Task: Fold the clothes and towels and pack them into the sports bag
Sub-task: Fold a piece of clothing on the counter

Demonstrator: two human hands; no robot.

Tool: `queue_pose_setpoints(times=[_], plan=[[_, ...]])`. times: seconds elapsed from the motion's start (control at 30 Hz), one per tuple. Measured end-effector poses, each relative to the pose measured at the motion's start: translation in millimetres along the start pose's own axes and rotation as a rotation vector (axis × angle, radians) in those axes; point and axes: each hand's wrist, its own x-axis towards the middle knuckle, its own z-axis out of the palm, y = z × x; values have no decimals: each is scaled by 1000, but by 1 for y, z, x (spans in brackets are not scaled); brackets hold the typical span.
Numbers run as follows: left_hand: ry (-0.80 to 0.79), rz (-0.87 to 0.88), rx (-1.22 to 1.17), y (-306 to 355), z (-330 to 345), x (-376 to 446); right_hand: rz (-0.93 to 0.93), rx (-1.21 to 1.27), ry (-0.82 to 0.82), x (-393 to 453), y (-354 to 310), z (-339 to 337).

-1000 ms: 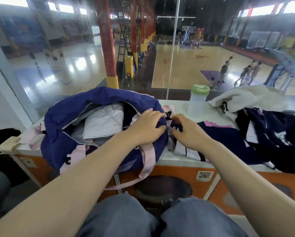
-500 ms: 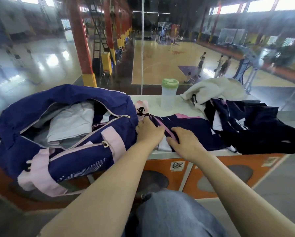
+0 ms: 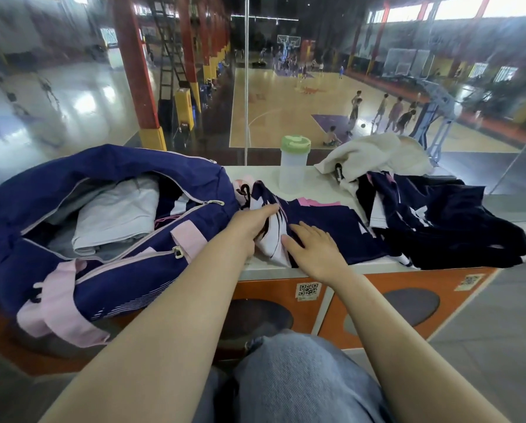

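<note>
**Navy jersey on the ledge, both hands on it; bag open at left**

- Sports bag (image 3: 109, 215): navy with pink straps, unzipped, mouth gaping. Pale folded items (image 3: 115, 218) already lie inside. Its lower side overhangs the front edge of the white ledge (image 3: 316, 265).
- Left hand (image 3: 249, 221): just right of the bag, fingers extended and relaxed, lying on the white and navy edge of the navy jersey (image 3: 326, 227). Nothing clenched.
- Right hand (image 3: 313, 248): flat, fingers spread, pressing down on the same jersey near the ledge's front edge. Not grasping.
- Jersey: spread on the ledge between bag and clothes pile, not yet folded, by my reading.
- Behind it: translucent bottle with green lid (image 3: 293, 166), upright, near the jersey's far edge.
- Far right: white towel (image 3: 374, 154) heaped on a dark clothes pile (image 3: 439, 218); part of the pile hangs over the ledge.

Risks (judgement): a wide fold or sweep could knock the bottle over. The jersey's near edge may slide off once pressure lifts. Pulling it could drag the adjoining pile, which touches it at right. The overhanging bag might tip when loaded.
</note>
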Motion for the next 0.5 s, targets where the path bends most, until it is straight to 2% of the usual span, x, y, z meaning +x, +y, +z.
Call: queue_pose_setpoints(times=[0.07,0.17,0.27,0.33,0.4,0.43,0.5], plan=[[-28,4,46,4,0,-12,-20,122,-18,2,-8,0],[-14,76,249,6,1,-23,22,390,-10,0,-14,-7],[13,118,374,3,2,-26,70,471,174,-2,-2,-16],[24,135,390,2,1,-23,124,353,292,-2,13,-22],[23,136,362,2,-1,-19,235,55,324,-2,27,-31],[25,135,356,2,-1,-16,307,-84,289,-2,32,-36],[18,117,363,2,0,-14,443,-196,176,-2,39,-44]])
